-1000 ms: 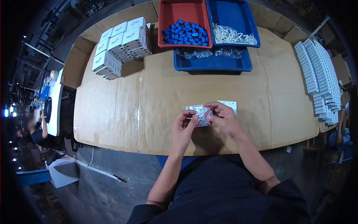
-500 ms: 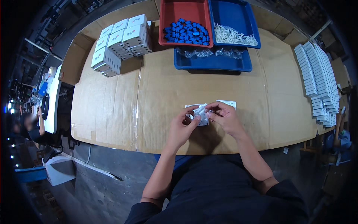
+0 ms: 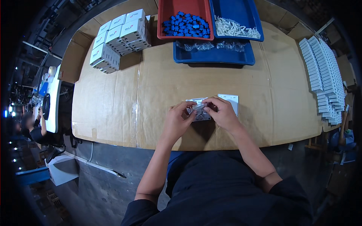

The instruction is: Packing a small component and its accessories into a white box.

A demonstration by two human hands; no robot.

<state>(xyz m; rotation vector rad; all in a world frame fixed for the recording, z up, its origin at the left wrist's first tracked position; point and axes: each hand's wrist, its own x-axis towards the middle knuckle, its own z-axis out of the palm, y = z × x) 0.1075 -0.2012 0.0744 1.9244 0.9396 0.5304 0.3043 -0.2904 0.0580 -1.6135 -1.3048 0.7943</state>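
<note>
Both my hands meet over the near middle of the cardboard-covered table. Between their fingertips is a small clear plastic bag, crumpled or folded; whatever lies inside is too small to make out. My left hand pinches its left side, and my right hand pinches the right side. Directly below the bag lies a white rectangular piece, partly covered by the fingers. A second white flat piece rests just beyond my right hand.
At the back stand a red tray of blue parts, a blue tray of white parts, and a lower blue tray with clear bags. White boxes are stacked back left, more white pieces far right. People work at both sides.
The clear bag has gone from spread out to a more compact shape between my fingers. My hands have shifted slightly left. The whole view has tilted a little.
</note>
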